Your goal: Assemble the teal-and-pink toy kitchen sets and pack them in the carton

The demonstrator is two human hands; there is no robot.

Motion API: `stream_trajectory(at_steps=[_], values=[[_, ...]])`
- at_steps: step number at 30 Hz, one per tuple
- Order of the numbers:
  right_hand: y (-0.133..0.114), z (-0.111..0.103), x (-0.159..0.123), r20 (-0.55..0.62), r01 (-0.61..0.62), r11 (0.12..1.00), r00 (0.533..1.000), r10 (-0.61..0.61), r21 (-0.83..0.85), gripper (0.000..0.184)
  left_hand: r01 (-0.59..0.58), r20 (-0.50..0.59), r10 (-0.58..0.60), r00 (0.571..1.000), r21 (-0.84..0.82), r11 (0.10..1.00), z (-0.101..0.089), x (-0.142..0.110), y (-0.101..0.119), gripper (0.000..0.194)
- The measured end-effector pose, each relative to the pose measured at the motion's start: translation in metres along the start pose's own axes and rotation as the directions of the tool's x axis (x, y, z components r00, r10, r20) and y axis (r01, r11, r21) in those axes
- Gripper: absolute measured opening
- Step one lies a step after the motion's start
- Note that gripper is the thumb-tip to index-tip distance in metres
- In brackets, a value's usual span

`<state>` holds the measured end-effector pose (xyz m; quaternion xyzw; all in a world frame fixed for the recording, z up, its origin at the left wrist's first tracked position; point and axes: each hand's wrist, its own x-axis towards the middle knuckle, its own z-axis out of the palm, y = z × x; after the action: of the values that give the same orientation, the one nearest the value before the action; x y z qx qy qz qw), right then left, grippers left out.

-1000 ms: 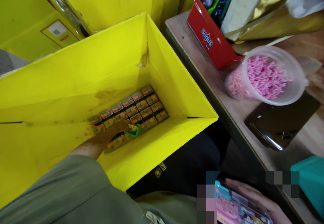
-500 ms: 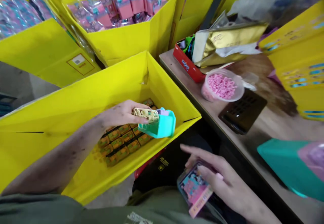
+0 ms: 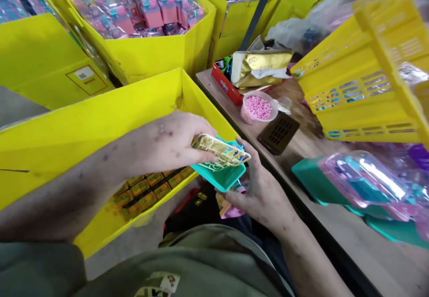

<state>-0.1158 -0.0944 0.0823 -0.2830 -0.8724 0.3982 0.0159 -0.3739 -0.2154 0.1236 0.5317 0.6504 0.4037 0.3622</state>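
My left hand (image 3: 174,142) is closed on a teal plastic toy box (image 3: 221,176) with a cream plastic parts frame (image 3: 221,150) lying on top of it, held just past the rim of the near yellow carton (image 3: 83,122). My right hand (image 3: 259,189) comes up under the teal box and keeps a pink printed packet (image 3: 228,207) against its palm, fingers curled. Rows of small orange and green boxes (image 3: 147,189) cover the carton's floor.
A wooden table (image 3: 301,145) at the right carries a red tin (image 3: 226,86), a gold bag (image 3: 258,66), a cup of pink pieces (image 3: 258,108), a dark grille (image 3: 278,132), yellow baskets (image 3: 365,86) and packed toys (image 3: 362,183). Cartons of pink toys (image 3: 144,15) stand behind.
My left hand lifted the teal box and cream frame out of the carton and carried them right. My right hand rose with the pink packet to meet the box. The view tilted up.
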Motion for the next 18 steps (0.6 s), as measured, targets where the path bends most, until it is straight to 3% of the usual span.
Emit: stream_trajectory(at_steps=[4,7,10,12,16,18], values=[[0.007,-0.003,-0.01,-0.023,-0.034,0.997,0.999,0.036,0.073,0.095,-0.13,0.126,0.113,0.986,0.142,0.981,0.007,0.01,0.008,0.021],[0.013,-0.007,-0.018,0.047,-0.053,0.974,0.998,0.044,0.221,0.094,-0.262,0.214,0.213,0.953,0.238,0.935,0.016,0.015,0.01,0.01],[0.017,-0.011,-0.024,0.102,-0.094,0.961,0.992,0.069,0.261,0.092,-0.34,0.29,0.252,0.923,0.307,0.889,0.026,0.019,0.008,0.013],[0.02,-0.012,-0.028,0.124,-0.115,0.963,0.989,0.086,0.245,0.088,-0.38,0.372,0.28,0.885,0.23,0.896,0.028,0.021,0.006,0.019],[0.024,-0.011,-0.037,0.175,-0.191,0.944,0.973,0.148,0.267,0.085,-0.415,0.499,0.387,0.776,-0.059,0.908,0.023,0.021,0.0,0.049],[0.028,-0.01,-0.042,0.177,-0.216,0.945,0.968,0.176,0.244,0.087,-0.414,0.456,0.421,0.784,-0.122,0.902,0.019,0.017,-0.006,0.06]])
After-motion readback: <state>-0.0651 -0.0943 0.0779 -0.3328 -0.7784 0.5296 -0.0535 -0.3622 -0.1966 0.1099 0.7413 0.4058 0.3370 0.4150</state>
